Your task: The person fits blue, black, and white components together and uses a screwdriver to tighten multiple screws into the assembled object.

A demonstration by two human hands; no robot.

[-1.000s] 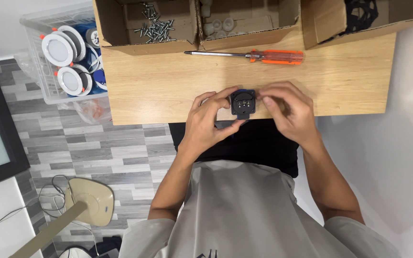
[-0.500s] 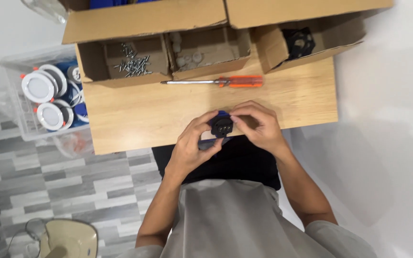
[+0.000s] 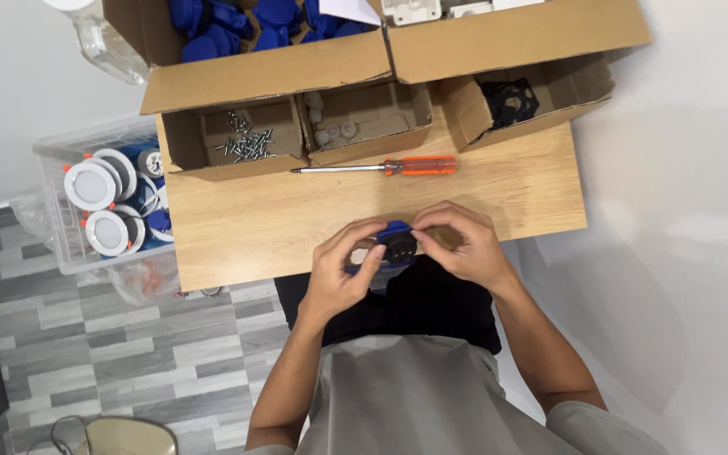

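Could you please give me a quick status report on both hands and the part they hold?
Left hand and right hand both gripping small blue-and-black part at table edge. Orange-handled screwdriver lies apart, untouched. Nothing obstructing.

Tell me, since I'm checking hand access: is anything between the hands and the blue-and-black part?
Nothing visible. The left hand and right hand both hold the blue-and-black part directly at the wooden table's near edge; the orange-handled screwdriver lies apart, farther back.

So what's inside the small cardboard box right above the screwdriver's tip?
The small cardboard box holds a loose pile of silver screws on bare cardboard. Its near wall hides the front strip of the floor.
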